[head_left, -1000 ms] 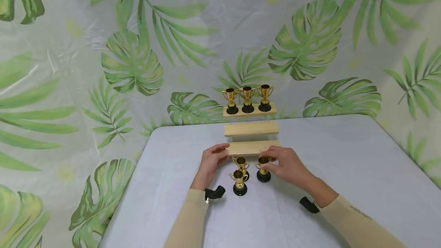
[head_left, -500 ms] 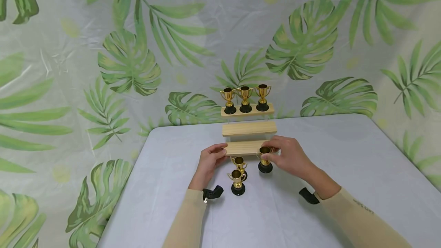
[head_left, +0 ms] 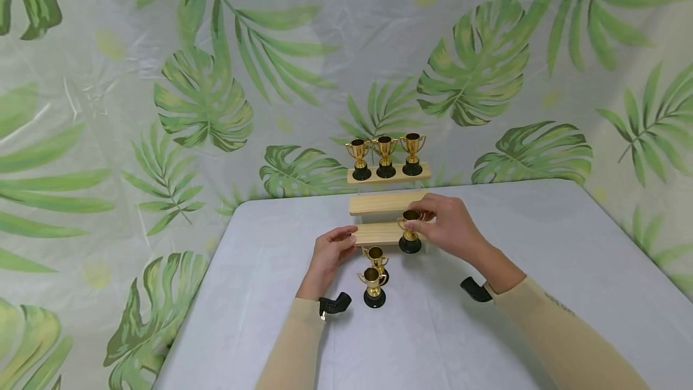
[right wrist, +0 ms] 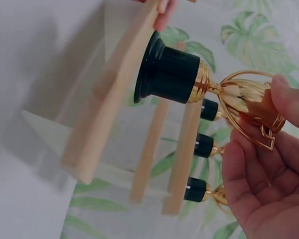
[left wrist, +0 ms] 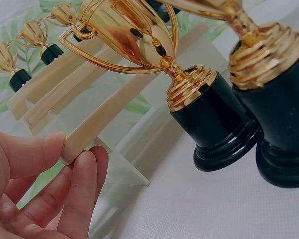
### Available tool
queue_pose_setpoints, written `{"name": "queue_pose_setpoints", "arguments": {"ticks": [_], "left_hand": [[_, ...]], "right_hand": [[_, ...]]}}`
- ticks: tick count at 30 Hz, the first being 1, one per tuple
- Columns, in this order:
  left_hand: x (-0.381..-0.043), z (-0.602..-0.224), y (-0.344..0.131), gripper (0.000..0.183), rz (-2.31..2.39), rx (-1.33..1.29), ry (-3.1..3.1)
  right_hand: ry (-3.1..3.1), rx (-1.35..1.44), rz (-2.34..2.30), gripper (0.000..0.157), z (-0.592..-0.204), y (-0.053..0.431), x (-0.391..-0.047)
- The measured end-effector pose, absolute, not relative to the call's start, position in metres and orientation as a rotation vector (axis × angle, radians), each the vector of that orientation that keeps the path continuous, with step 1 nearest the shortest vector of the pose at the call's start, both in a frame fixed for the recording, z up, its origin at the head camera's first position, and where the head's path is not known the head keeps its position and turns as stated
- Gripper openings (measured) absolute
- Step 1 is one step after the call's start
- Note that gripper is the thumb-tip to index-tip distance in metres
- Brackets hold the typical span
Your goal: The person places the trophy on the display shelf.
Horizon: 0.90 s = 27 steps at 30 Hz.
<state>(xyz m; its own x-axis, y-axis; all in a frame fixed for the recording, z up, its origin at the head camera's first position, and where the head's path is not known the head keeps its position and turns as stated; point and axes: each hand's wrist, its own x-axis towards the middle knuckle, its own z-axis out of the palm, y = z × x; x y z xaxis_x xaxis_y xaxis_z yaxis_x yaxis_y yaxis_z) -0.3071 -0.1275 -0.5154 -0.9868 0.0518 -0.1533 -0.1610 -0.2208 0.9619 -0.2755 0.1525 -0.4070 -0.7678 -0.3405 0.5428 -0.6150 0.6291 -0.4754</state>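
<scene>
My right hand point(head_left: 452, 227) pinches a small gold trophy cup point(right wrist: 177, 74) by its bowl, thumb on one side and fingers on the other. The cup is upright, its black base close over the bottom wooden board point(head_left: 376, 233) of a three-step display stand, toward the right end. With thumb and fingers, my left hand point(head_left: 326, 260) grips the left end of that board, also seen in the left wrist view as a pale wooden bar point(left wrist: 107, 117). Two more cups stand on the table before the stand, one behind point(head_left: 376, 256) and one nearer point(head_left: 373, 290).
Three matching cups point(head_left: 385, 155) line the top board point(head_left: 392, 178). The middle board point(head_left: 379, 202) bears nothing in view. A white cloth covers the table point(head_left: 271, 239); a leaf-patterned curtain point(head_left: 303, 77) hangs behind it. Both wrists wear black camera mounts point(head_left: 337, 304).
My right hand has raised the cup from the table and carried it forward over the bottom board's front. The left hand keeps its grip on the board end.
</scene>
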Motion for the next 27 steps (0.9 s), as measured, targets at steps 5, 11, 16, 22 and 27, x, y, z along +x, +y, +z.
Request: {"name": "queue_pose_setpoints", "arguments": {"ticks": [5, 11, 16, 22, 27], "left_hand": [[-0.307, -0.515, -0.128, 0.031, 2.349, -0.139, 1.882], [-0.307, -0.515, -0.128, 0.029, 2.365, -0.135, 1.876], [-0.307, -0.515, -0.127, 0.03, 2.364, -0.127, 1.88], [-0.307, -0.516, -0.127, 0.032, 2.36, -0.118, 1.883], [-0.307, -0.516, -0.128, 0.032, 2.372, -0.111, 1.88]], "right_hand": [[-2.445, 0.751, 0.943, 0.022, -0.397, 0.147, -0.285], [-2.448, 0.735, 0.959, 0.023, -0.386, 0.14, -0.298], [-2.437, 0.699, 0.985, 0.025, -0.376, 0.134, -0.31], [-2.415, 0.66, 0.988, 0.028, -0.367, 0.126, -0.326], [-2.443, 0.641, 0.981, 0.03, -0.359, 0.117, -0.339]]}}
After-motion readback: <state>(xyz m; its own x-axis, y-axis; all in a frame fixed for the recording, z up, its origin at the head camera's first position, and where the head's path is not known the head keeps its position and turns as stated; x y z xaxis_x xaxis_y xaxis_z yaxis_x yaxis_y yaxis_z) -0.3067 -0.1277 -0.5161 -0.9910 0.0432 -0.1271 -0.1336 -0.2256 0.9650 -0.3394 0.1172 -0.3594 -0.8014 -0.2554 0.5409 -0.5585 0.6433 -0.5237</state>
